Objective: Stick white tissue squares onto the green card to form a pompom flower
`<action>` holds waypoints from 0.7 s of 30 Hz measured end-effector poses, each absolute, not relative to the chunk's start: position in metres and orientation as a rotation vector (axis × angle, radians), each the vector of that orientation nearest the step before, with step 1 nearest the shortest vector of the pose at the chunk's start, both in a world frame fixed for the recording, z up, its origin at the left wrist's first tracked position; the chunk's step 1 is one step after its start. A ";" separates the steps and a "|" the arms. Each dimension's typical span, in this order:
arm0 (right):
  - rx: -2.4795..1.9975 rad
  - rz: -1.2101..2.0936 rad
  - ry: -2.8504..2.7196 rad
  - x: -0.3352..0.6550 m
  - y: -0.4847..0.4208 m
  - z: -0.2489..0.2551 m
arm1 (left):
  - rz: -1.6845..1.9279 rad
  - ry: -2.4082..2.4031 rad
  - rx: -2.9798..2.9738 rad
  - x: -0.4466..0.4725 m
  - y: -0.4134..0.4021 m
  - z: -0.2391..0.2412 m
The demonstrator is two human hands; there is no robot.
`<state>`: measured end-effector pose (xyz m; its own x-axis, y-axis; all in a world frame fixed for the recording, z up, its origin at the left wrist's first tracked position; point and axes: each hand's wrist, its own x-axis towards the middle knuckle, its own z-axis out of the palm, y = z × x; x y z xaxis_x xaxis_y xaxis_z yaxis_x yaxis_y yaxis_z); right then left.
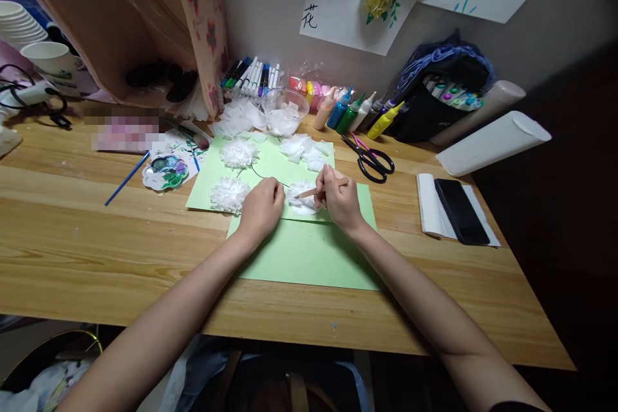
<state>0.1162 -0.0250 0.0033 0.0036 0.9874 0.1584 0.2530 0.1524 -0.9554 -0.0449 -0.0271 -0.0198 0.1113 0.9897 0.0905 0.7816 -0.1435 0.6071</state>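
Observation:
My right hand (337, 198) grips a brown pencil (313, 193), its dark tip pressed to a white tissue-paper flower (300, 201) with a round white base. Just left of that flower, my left hand (263, 203) rests curled on the light green paper (277, 174); whatever its fingers may hold is hidden. Two fuller white flowers (239, 152) lie on the paper's left half, the nearer one beside my left hand. Loose white tissue pieces (304, 150) are spread at the upper right of the sheet. A second green sheet (309, 254) sits underneath, closer to me.
Behind the paper stand a clear bowl (284, 112), tissue scraps (239, 117), markers (253, 77) and paint bottles (355, 112). Black scissors (371, 159) lie to the right, with a phone (461, 211) farther out. A paint palette (165, 172) and blue brush (126, 179) are left.

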 end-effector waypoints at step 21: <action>-1.119 0.742 -1.523 0.154 0.011 0.034 | 0.684 1.697 1.946 -0.047 -0.030 -0.016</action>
